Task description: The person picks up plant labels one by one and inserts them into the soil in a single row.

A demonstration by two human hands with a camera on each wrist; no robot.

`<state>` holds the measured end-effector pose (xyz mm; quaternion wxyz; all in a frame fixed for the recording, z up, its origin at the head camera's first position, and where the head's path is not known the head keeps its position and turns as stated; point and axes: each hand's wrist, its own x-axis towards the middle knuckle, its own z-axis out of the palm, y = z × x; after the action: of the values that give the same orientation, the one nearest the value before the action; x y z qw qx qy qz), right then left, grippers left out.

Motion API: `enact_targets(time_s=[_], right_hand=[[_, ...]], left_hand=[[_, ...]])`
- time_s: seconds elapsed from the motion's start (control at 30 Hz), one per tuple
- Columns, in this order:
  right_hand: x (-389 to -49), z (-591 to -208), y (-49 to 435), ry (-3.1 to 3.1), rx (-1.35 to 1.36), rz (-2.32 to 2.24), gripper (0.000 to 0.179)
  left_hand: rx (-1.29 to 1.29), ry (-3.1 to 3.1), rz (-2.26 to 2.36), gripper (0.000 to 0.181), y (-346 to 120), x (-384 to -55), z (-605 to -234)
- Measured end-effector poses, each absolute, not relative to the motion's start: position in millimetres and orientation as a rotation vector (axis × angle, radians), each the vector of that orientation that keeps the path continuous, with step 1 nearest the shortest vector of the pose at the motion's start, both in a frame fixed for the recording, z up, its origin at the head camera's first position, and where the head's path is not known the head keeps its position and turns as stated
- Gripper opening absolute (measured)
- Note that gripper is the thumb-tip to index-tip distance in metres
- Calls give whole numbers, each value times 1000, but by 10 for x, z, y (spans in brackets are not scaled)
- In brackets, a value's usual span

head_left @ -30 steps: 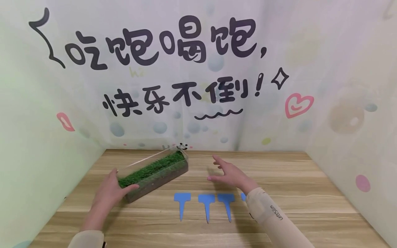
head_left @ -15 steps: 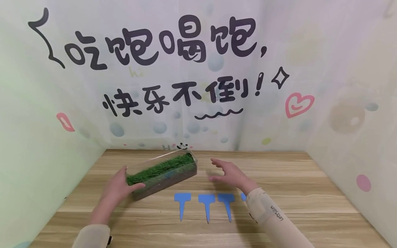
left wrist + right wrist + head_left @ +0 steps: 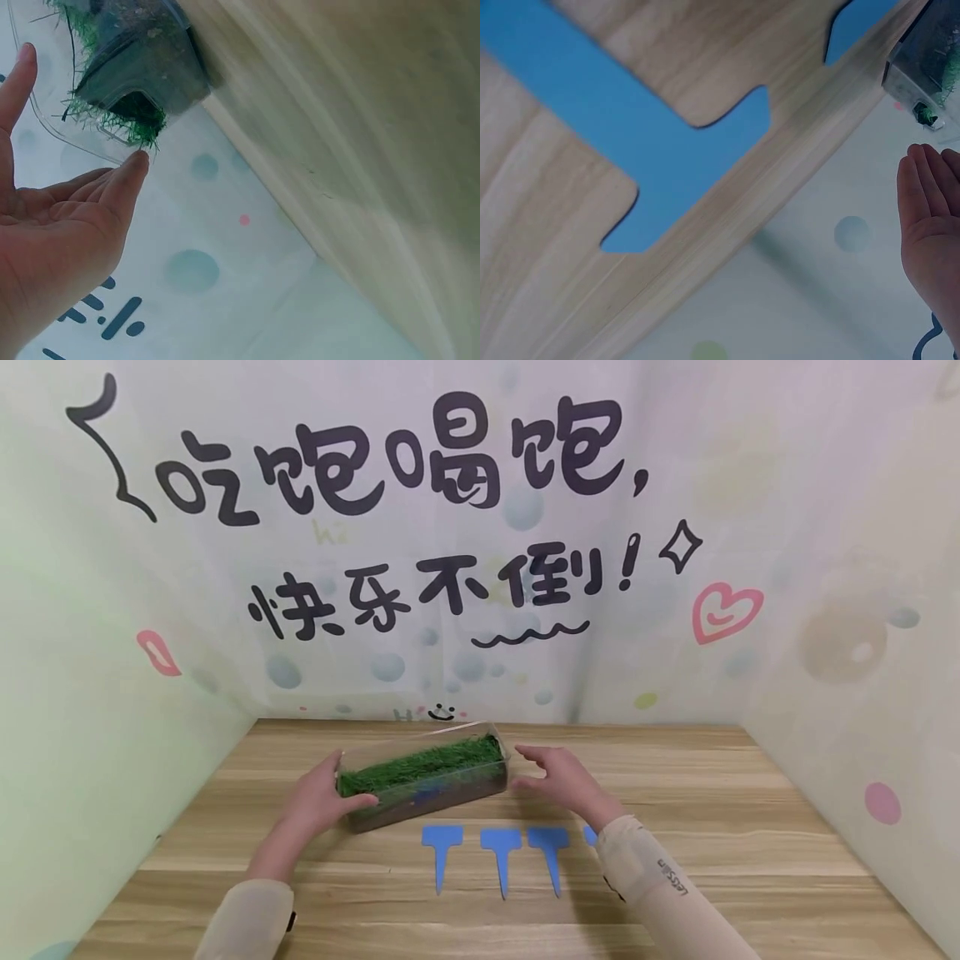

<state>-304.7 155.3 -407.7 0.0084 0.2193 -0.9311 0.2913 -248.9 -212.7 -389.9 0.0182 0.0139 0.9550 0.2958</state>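
Observation:
In the head view a long clear box (image 3: pixel 438 797), with green artificial grass (image 3: pixel 420 764) over a dark layer, stands at a slight angle on the table. My left hand (image 3: pixel 318 797) holds its left end, thumb along the front side and fingers round the back. The left wrist view shows this left hand (image 3: pixel 67 225) at the end wall of the box (image 3: pixel 150 67). Fingers extended, my right hand (image 3: pixel 562 781) is beside the right end; a small gap shows in the right wrist view between the fingertips (image 3: pixel 915 154) and the box (image 3: pixel 907 86).
Several blue T-shaped plant labels lie in a row in front of the box, among them a left one (image 3: pixel 441 856), a middle one (image 3: pixel 502 860) and one further right (image 3: pixel 551 858). Another label (image 3: pixel 590 835) is partly hidden by my right sleeve. A printed cloth wall (image 3: pixel 480 685) rises behind the wooden table (image 3: pixel 375 910).
My left hand has moved the box to the right and turned it more nearly parallel to the back edge. The right hand has stayed almost in place, and the box's right end now lies close to it.

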Motion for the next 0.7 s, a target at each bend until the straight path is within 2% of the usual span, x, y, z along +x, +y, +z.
enact_targets(time_s=[0.7], right_hand=[[-2950, -4078, 1914, -2871, 509, 946, 60]], left_hand=[[269, 2777, 1132, 105, -1804, -2795, -3955]])
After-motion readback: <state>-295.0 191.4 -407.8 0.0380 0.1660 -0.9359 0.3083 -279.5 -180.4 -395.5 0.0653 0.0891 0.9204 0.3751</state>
